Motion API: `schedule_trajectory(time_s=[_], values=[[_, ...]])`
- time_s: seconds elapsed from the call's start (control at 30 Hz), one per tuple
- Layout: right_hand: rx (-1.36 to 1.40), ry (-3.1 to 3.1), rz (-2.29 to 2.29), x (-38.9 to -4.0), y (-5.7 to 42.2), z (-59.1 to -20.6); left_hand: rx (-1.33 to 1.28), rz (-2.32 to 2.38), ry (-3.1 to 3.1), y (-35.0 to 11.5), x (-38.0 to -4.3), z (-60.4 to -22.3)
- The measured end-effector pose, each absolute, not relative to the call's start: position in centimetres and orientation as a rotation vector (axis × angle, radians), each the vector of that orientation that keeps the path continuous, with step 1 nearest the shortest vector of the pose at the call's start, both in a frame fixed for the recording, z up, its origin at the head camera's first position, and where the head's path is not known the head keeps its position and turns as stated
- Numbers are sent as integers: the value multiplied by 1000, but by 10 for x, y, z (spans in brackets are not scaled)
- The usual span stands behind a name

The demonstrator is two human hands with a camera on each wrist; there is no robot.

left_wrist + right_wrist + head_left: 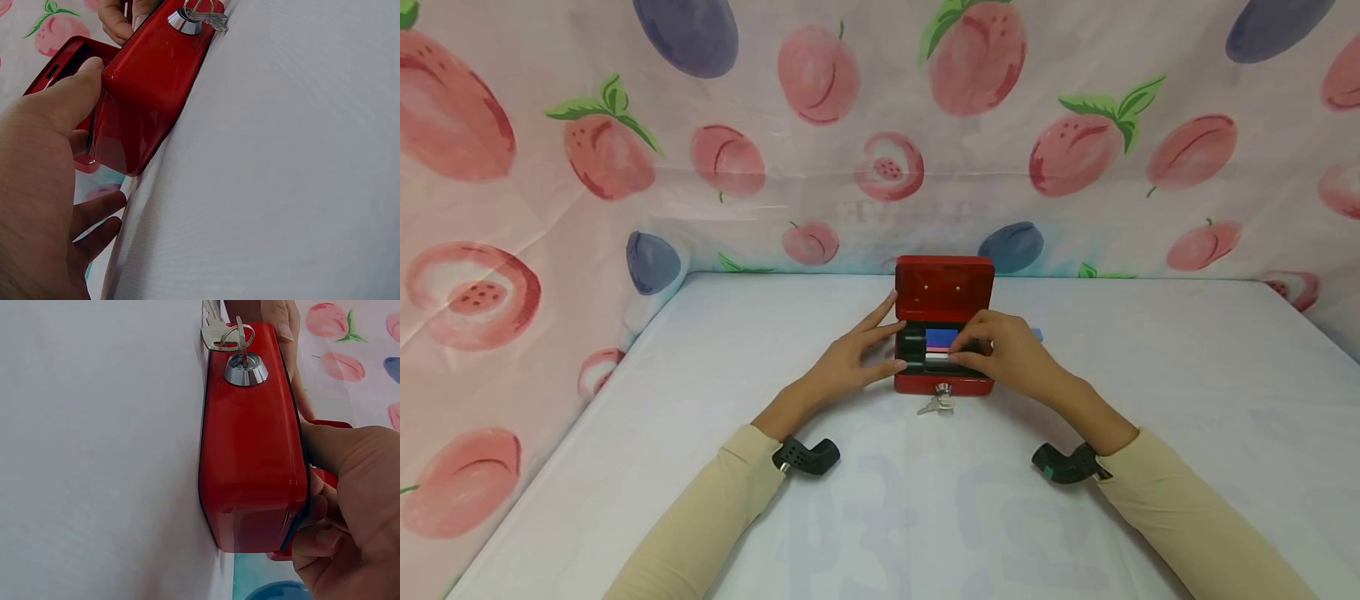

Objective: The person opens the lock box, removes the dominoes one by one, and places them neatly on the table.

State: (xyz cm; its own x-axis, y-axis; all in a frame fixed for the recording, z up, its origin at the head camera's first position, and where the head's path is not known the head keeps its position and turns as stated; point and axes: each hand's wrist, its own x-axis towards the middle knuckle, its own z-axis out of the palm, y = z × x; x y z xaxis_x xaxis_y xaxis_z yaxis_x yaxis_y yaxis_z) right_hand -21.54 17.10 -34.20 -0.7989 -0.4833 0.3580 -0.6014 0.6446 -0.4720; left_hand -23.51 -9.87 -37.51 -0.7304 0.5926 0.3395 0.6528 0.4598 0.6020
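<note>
A red metal cash box (943,385) stands with its lid (944,287) raised, a key (936,404) in its front lock. Its black inner tray (912,343) holds a flat blue piece (940,337) with thin pink and white strips before it. My left hand (852,358) rests against the box's left side, fingers spread, thumb on the front corner. My right hand (1011,350) reaches over the right side into the tray. Its thumb and index finger pinch at the end of the thin white piece (936,356); the right wrist view hides these fingertips behind the box wall.
A small blue item (1037,334) shows on the table just right of the box, partly behind my right hand. The white-covered table (700,350) ends at a fruit-patterned curtain (820,175) at the back and left. Both wrists wear black camera mounts (808,457).
</note>
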Motion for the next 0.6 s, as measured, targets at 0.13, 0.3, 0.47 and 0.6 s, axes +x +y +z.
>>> schedule_trajectory(time_s=[0.13,0.3,0.47,0.6], values=[[894,-2663,868,-215,170,-341,-1121,-1136,-2614,-99,-234,-374],[908,-2654,880,-214,170,-339,-1123,-1136,-2614,-99,-234,-374],[916,-2658,869,-215,170,-339,-1121,-1137,-2618,-100,-233,-374],[962,-2634,821,-216,172,-341,-1127,-1141,-2613,-99,-233,-373]])
